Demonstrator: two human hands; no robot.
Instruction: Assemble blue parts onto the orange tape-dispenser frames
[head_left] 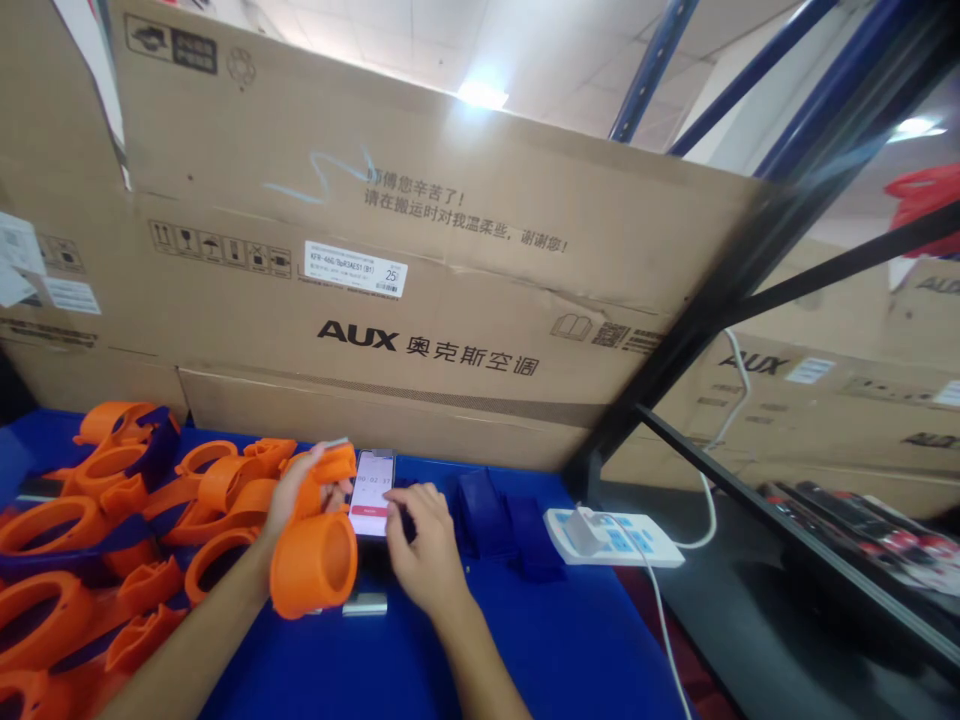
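Orange, glossy plastic rings [82, 530] lie heaped left of the phone [373, 492]. The left hand [294, 492] grips a cup-shaped orange part [315, 562] just left of it. The right hand [421, 545], fingers loosely curled, touches the upright phone's lit screen.

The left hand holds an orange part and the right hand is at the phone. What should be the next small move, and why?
Probably lift the right hand off the phone and bring it to the orange part. The screen shows what looks like a running timer, the right fingers rest at its lower edge, and the left hand alone grips the part above the blue table.
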